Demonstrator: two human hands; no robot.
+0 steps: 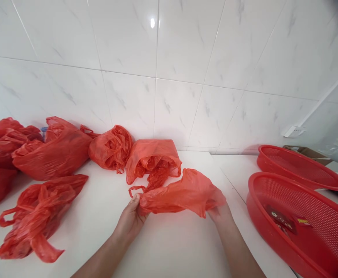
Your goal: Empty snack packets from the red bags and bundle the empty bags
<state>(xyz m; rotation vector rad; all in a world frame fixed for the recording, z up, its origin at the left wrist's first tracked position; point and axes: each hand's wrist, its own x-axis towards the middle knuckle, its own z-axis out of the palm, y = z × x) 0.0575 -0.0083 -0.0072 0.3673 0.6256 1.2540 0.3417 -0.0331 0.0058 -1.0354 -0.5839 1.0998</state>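
With our left hand (132, 214) we pinched one end of a red bag (182, 195) above the bench (174, 251); film veiled our right hand (219, 211), whose grip we couldn't tell. The red basket (257, 216) alongside held a yellow label (303, 222), unreadably small.

Bright, even, whitish light fills the view, throwing a small hard glare spot onto the glossy tiled wall (180, 46) near the top and leaving only faint, soft shadows on the white tabletop (174, 251). Wide-angle distortion stretches the nearer red basket (257, 210) at the right edge, where dark vignetting blots the upper corner.
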